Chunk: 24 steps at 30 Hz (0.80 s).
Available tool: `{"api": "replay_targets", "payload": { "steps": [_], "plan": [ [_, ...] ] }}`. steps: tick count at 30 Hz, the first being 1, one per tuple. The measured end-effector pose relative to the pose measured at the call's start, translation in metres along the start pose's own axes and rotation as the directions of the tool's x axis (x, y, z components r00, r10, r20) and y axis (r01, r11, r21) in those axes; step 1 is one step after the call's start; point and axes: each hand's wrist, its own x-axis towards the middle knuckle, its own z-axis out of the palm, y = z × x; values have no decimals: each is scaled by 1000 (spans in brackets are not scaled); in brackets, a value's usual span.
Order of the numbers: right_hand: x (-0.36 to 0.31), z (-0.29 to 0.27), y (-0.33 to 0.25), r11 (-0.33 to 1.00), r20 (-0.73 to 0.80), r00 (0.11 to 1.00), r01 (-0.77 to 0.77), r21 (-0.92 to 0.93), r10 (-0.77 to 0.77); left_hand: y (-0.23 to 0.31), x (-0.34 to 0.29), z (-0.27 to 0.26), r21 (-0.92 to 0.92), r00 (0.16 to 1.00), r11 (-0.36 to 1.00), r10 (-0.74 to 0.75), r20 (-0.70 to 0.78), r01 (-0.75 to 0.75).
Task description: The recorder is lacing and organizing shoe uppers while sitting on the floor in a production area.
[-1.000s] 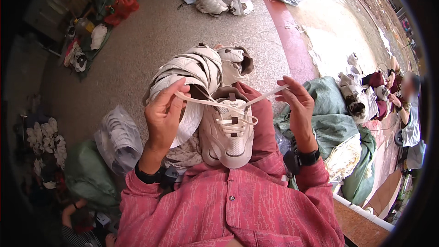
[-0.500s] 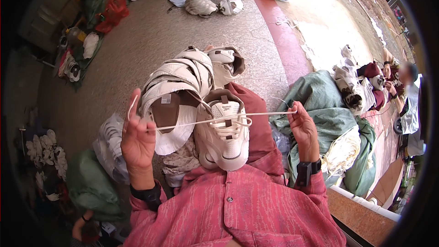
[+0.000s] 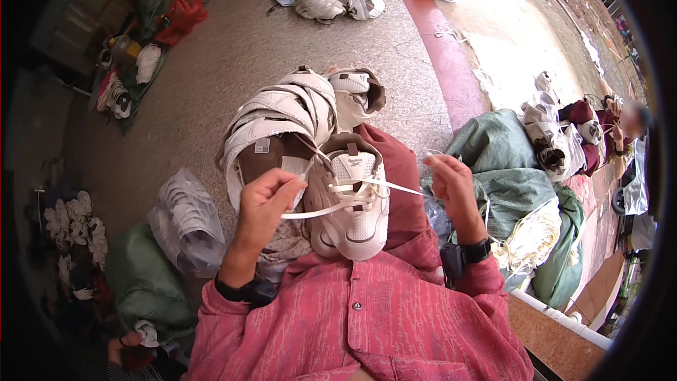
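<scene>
A cream sneaker [image 3: 356,222] with a brown collar lining rests in my lap, its toe toward me. A pale shoelace [image 3: 314,213] is threaded through its eyelets and slack across the tongue. My left hand [image 3: 266,201], left of the sneaker, has thumb and fingers closed on one side of the lace. On the other side, my right hand [image 3: 453,185] pinches the opposite length, which runs taut from the eyelets. Just beyond my left hand lies a nested stack of cream shoe uppers [image 3: 285,109], and another cream sneaker [image 3: 356,95] is behind.
A bundle of pale laces [image 3: 532,233] lies on green sacks [image 3: 493,144] at my right. To my left are a clear bag of shoe parts [image 3: 185,215] and a green sack [image 3: 144,275]. People work at the far right and lower left.
My left hand has moved right and inward, close to the sneaker. My right hand has shifted slightly left. The lace stretched between my hands now hangs in a loop and passes through the eyelets.
</scene>
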Motion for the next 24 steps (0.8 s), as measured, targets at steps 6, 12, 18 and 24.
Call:
{"api": "replay_targets", "payload": {
  "steps": [6, 12, 18, 24],
  "plan": [
    [-3, 43, -2, 951, 220, 974, 117, -286, -54, -36, 23, 11, 274, 996, 958, 87, 18, -88],
    [0, 42, -3, 950, 285, 958, 70, -305, 21, -33, 23, 13, 313, 997, 949, 7, 70, -29],
    [1, 52, -11, 942, 287, 957, 56, -330, 44, -25, 24, 19, 369, 997, 929, -31, 75, 1],
    [17, 54, -10, 939, 359, 927, 24, -344, 108, -26, 29, 21, 494, 993, 862, 97, 68, -118]
  ]
}}
